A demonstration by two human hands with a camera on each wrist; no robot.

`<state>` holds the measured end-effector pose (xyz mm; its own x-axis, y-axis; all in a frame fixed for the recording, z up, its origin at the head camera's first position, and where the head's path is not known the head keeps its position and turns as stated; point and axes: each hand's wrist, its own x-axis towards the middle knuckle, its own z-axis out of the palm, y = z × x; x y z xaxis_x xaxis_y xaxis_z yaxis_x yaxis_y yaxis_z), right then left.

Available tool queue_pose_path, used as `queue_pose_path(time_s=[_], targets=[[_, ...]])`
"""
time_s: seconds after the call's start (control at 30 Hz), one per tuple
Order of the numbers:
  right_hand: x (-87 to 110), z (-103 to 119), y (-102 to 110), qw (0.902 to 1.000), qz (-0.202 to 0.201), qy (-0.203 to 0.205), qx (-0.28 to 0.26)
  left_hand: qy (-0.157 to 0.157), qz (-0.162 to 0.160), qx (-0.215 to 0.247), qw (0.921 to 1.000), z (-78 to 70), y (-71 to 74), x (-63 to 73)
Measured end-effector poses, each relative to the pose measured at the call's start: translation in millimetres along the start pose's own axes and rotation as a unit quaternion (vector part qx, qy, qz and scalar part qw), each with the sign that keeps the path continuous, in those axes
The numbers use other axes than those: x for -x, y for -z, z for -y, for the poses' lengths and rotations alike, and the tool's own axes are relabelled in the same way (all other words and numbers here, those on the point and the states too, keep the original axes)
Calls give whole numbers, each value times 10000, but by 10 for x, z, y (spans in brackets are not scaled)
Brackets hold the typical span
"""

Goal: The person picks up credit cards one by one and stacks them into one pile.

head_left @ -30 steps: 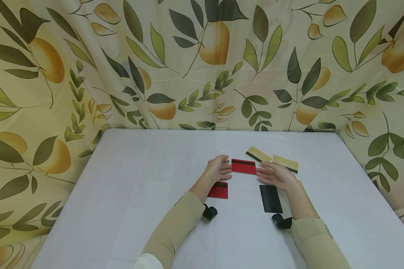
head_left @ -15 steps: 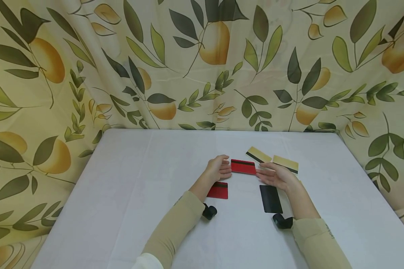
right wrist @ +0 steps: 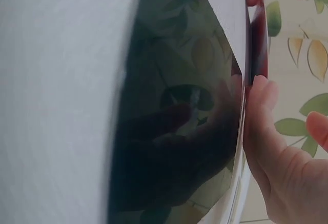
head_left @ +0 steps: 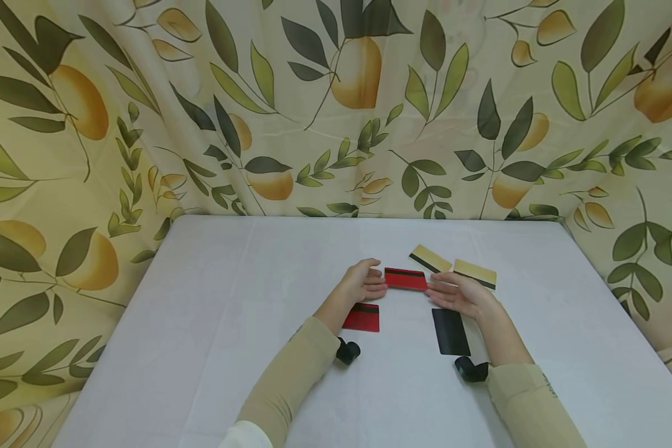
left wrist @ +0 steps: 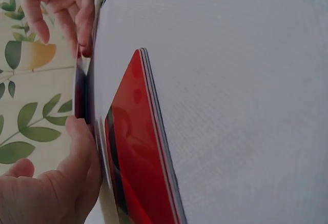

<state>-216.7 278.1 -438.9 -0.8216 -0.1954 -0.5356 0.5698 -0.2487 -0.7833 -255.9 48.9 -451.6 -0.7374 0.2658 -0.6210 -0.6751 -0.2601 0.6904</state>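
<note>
Head view: left hand point(head_left: 364, 283) and right hand point(head_left: 458, 294), fingers extended, touch the red, dark-striped rectangular card point(head_left: 406, 279) between them. Uneven pressure could skew it.

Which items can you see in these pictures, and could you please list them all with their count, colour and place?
Middle red card: 1, red with dark stripe, between the hands
Near red card: 1 showing atop a layered stack, red with dark stripe, beside the left wrist
Black card: 1, black, on the table before the right hand
Yellow cards: 2, yellow with dark stripes, beyond the right hand
Table: 1, white, beneath the cards
Curtain: 1, cream with leaves and fruit, behind the table
Wrist devices: 2, black, one at each wrist
Tan sleeves: 2, tan, on the forearms
Left hand: 1, bare, at the middle red card's left end
Right hand: 1, bare, at its right end
</note>
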Motion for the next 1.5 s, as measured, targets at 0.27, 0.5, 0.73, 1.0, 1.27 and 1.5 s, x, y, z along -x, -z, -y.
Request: queue_pose_path(time_s=[0.27, 0.5, 0.73, 1.0, 1.27, 1.5], targets=[[-31, -18, -34, 10000, 25, -24, 61, 93, 32, -23, 9999, 20, -34, -25], [-48, -24, -74, 9991, -66, -33, 409, 186, 76, -70, 9998, 23, -40, -34], [-59, -41, -89, 9994, -117, -129, 288, 124, 120, -148, 9997, 30, -36, -27], [-56, -46, -124, 9992, -255, -291, 122, -186, -2, -183, 9997, 48, -44, 26], [-3, -49, -198, 9978, -622, -161, -156, -491, -205, -118, 9985, 88, -42, 68], [59, -71, -311, 9971, -737, -1, -172, -702, -394, -28, 9967, 118, -14, 118]])
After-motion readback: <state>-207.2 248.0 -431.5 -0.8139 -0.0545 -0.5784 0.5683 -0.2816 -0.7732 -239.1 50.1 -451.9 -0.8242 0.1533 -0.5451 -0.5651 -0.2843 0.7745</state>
